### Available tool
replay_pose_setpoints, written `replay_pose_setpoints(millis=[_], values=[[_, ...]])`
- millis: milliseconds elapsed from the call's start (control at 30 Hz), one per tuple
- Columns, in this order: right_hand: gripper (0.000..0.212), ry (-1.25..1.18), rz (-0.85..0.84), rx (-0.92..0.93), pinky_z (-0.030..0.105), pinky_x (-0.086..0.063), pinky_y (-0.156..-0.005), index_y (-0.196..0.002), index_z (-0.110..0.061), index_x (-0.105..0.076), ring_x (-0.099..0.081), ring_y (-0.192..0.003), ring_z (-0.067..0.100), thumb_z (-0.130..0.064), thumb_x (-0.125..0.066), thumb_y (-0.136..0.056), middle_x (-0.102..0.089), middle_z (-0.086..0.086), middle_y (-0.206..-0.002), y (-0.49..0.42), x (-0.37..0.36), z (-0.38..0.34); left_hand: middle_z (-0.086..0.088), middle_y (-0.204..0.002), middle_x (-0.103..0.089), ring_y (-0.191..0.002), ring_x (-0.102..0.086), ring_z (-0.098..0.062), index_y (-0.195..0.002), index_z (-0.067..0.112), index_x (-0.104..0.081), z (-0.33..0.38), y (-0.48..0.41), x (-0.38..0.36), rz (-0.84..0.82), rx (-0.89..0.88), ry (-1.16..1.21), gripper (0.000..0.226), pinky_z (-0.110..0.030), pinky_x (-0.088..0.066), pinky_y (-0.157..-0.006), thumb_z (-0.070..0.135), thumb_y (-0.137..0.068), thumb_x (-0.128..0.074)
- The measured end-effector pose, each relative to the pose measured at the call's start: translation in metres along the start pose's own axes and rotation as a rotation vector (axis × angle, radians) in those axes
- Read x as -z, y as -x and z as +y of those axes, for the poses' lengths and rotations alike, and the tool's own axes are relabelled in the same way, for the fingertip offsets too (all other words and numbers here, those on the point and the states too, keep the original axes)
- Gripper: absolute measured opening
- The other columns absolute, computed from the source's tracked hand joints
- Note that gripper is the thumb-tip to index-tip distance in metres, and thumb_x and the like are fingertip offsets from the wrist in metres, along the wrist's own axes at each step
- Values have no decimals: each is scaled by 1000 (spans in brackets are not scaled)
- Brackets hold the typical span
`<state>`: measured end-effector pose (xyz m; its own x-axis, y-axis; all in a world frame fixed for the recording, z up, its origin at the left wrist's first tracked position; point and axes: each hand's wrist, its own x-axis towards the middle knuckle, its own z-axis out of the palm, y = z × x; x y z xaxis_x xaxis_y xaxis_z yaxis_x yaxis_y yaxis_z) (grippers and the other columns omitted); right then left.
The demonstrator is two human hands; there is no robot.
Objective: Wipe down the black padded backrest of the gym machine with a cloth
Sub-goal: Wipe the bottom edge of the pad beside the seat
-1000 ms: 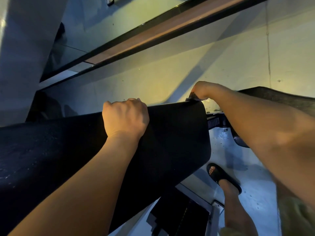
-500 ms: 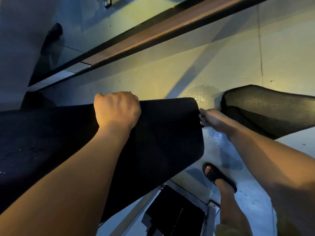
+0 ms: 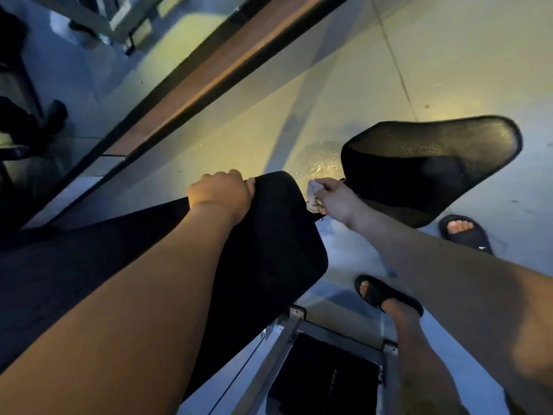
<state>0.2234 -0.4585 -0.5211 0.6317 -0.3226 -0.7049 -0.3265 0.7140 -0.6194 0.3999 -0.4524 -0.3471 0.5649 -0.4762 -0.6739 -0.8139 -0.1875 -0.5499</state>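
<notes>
The right hand and its cloth have slid from the top corner of the backrest down its end.

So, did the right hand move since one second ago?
Yes. Against the backrest, the right hand has slid from the top corner a little down the end edge, holding the cloth.

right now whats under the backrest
Below the backrest a metal frame and a dark panel show, plus pale floor. Where the frame joins it is covered.
</notes>
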Motion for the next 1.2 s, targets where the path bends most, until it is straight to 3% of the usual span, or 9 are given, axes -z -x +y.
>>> replay_pose_setpoints(millis=[100, 267, 400, 467, 567, 733, 900, 1033, 1200], values=[[30, -1, -100, -18, 24, -33, -64, -76, -20, -50, -42, -62, 9, -24, -39, -104, -49, -6, -69, -16, -11, 11, -2, -69, -54, -63, -50, -22, -88, 11, -61, 14, -16, -17, 32, 40, -90, 69, -30, -31, -57, 60, -103, -15], [40, 74, -75, -69, 31, -40, -71, -83, -11, -51, -45, -72, 13, -45, -40, -101, -48, 0, -78, -43, -16, 29, -3, -60, -49, -53, -42, -22, -63, 16, -54, 19, -28, -34, 205, 52, -52, 66, -29, -25, -50, 50, -106, -18], [26, -76, -37, -138, 27, -32, -60, -66, -12, -47, -33, -62, 17, -2, -37, -88, -40, 0, -64, -62, -22, -4, -2, -59, -50, -51, -42, -21, -64, 16, -54, 19, -29, -35, 219, 49, -66, 64, -28, -25, -49, 47, -106, -17], [21, -141, -1, -147, 34, -35, -57, -79, -1, -56, -35, -60, 20, 8, -38, -86, -44, 15, -67, -75, -22, -17, -2, -59, -50, -51, -42, -21, -64, 16, -53, 19, -30, -35, 220, 54, -66, 63, -27, -24, -49, 46, -106, -17], [34, -341, -87, -182, 55, -48, -79, -113, 21, -56, -45, -80, 38, 6, -39, -88, -49, 36, -90, -108, -24, -9, -2, -59, -49, -51, -41, -21, -61, 17, -50, 19, -31, -35, 226, 55, -62, 62, -27, -24, -49, 46, -106, -18], [29, 49, -184, -259, 34, -34, -64, -57, -5, -45, -40, -63, 24, 12, -36, -79, -43, 14, -71, -87, -7, -16, -2, -58, -48, -50, -39, -21, -61, 16, -48, 20, -30, -33, 206, 61, -49, 62, -28, -24, -49, 45, -107, -18], [28, 57, -147, -228, 24, -28, -47, -64, -6, -45, -35, -52, 18, 14, -33, -78, -39, 9, -59, -88, -8, -21, -2, -58, -47, -50, -37, -21, -61, 17, -48, 21, -33, -33, 192, 68, -38, 61, -27, -24, -50, 43, -107, -17], [25, 108, -117, -224, 29, -41, -61, -90, 6, -64, -48, -65, 19, -1, -40, -94, -56, 10, -73, -80, -18, 5, -2, -59, -48, -51, -37, -21, -63, 16, -51, 21, -34, -34, 176, 78, -38, 61, -28, -23, -50, 42, -107, -17], [34, 100, -71, -104, 12, -43, -64, -95, 7, -63, -50, -74, 12, -16, -42, -108, -62, 19, -81, -26, -11, 34, -2, -60, -46, -51, -36, -21, -62, 17, -46, 22, -34, -33, 169, 68, -46, 58, -28, -23, -51, 39, -108, -16]])
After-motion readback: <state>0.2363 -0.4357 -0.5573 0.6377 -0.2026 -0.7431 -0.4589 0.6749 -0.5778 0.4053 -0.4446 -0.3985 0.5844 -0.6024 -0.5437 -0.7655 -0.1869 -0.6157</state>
